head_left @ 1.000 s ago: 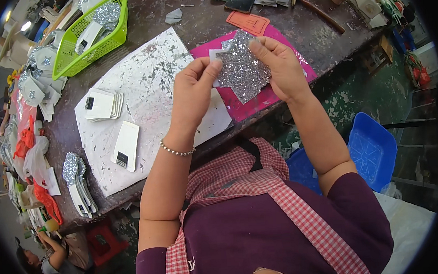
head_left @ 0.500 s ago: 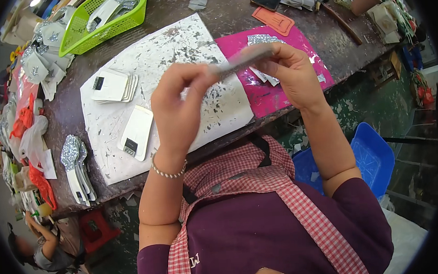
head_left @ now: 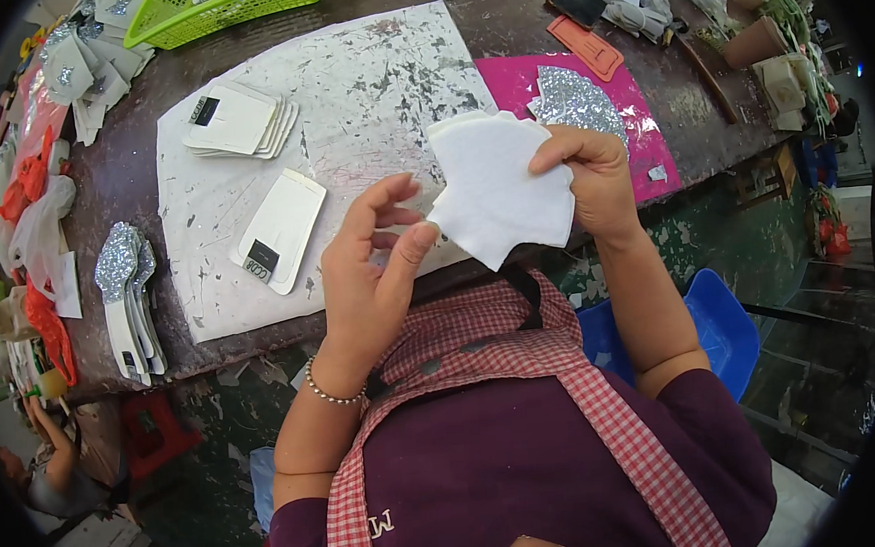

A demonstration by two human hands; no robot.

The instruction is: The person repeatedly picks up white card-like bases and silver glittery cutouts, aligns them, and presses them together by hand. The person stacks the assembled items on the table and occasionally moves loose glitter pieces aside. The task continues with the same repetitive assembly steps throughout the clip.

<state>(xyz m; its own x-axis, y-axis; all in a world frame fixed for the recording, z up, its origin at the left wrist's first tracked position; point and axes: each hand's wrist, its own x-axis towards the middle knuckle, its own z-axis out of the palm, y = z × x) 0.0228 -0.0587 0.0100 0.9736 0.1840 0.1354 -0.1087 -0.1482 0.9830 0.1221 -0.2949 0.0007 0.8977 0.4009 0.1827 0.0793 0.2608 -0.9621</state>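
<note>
My right hand point(head_left: 592, 179) pinches a white, felt-like cut piece point(head_left: 502, 184) with scooped edges by its right side. A second edge shows along its top, so it may be more than one layer. My left hand point(head_left: 376, 257) is open, fingers bent and apart, its thumb tip close to the piece's left edge; I cannot tell whether they touch. Behind the piece, silver glitter pieces point(head_left: 577, 99) lie fanned on a bright pink mat point(head_left: 644, 125). White cards with a black label lie on the left: a stack point(head_left: 238, 125) and a smaller pile point(head_left: 284, 228).
A paint-flecked white sheet point(head_left: 366, 87) covers the table's middle. Silver-topped white pieces point(head_left: 129, 302) sit at its left edge. A green basket point(head_left: 231, 10) stands at the back, an orange tag point(head_left: 586, 48) behind the mat. A blue bin point(head_left: 722, 331) is below, right. Another person point(head_left: 58, 452) is at lower left.
The piece has turned from edge-on to its white face toward me. My left hand has come off it and opened; my right hand keeps hold. The whole view has shifted slightly.
</note>
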